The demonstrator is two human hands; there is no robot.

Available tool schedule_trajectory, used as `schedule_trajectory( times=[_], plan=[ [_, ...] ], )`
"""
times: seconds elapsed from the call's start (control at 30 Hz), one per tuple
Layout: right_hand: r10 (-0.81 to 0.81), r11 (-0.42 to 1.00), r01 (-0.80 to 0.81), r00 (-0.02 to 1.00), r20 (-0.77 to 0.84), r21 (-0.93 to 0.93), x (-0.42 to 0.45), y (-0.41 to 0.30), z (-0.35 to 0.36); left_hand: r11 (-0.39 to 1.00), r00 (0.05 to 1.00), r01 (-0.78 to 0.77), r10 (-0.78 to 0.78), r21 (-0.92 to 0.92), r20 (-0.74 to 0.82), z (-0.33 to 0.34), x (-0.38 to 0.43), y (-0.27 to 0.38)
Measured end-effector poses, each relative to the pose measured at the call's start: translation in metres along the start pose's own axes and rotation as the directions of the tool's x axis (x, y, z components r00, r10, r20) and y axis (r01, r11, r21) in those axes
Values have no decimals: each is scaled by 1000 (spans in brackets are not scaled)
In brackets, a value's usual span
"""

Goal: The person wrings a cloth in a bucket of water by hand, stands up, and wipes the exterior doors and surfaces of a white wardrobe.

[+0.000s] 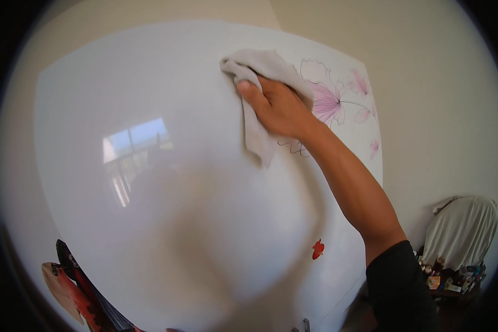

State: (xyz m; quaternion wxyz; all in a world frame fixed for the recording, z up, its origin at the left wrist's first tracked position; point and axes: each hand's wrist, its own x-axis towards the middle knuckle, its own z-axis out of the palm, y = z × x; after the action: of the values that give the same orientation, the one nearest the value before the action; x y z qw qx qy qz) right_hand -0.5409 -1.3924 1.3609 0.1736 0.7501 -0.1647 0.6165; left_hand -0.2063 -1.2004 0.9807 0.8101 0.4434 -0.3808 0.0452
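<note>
My right hand (280, 108) grips a crumpled light grey cloth (255, 143) with the thumb over one fold. The cloth lies against the upper part of a glossy white panel (108, 91), which looks like a wardrobe or cabinet front. Just right of the hand, a pink flower print (328, 101) with thin dark outlines decorates the panel; the cloth and wrist cover part of it. My left hand is out of view.
Lower down are a small red decal (318, 250) and a metal handle (306, 324). Red and black fish-like decals (81, 294) mark the bottom left. At right, a cloth-draped rounded object (460, 232) stands behind several small bottles and boxes (452, 284). A beige wall (423, 124) lies behind.
</note>
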Motion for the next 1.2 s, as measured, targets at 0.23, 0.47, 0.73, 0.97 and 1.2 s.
schedule_trajectory(
  times=[0.23, 0.47, 0.73, 0.97, 1.2],
  plan=[
    [230, 967, -230, 973, -8, -108, 98, -7, -12, 994, 996, 76, -73, 80, -40, -7, -6, -19],
    [174, 985, -173, 982, 67, -11, -3, -10, 17, 994, 995, 74, -69, 78, -71, -10, -1, -18],
    [137, 990, -131, 983, 122, -49, 50, -30, 17, 978, 982, 172, -180, -122, -60, 8, -6, 10],
    [5, 999, -4, 999, -48, 36, 14, -33, 33, 993, 999, 43, -44, -107, -7, -7, -2, -1],
    [0, 997, 0, 1000, -3, -76, 35, -34, 19, 990, 998, 53, -48, -133, 41, 0, -2, 4]
  ],
)
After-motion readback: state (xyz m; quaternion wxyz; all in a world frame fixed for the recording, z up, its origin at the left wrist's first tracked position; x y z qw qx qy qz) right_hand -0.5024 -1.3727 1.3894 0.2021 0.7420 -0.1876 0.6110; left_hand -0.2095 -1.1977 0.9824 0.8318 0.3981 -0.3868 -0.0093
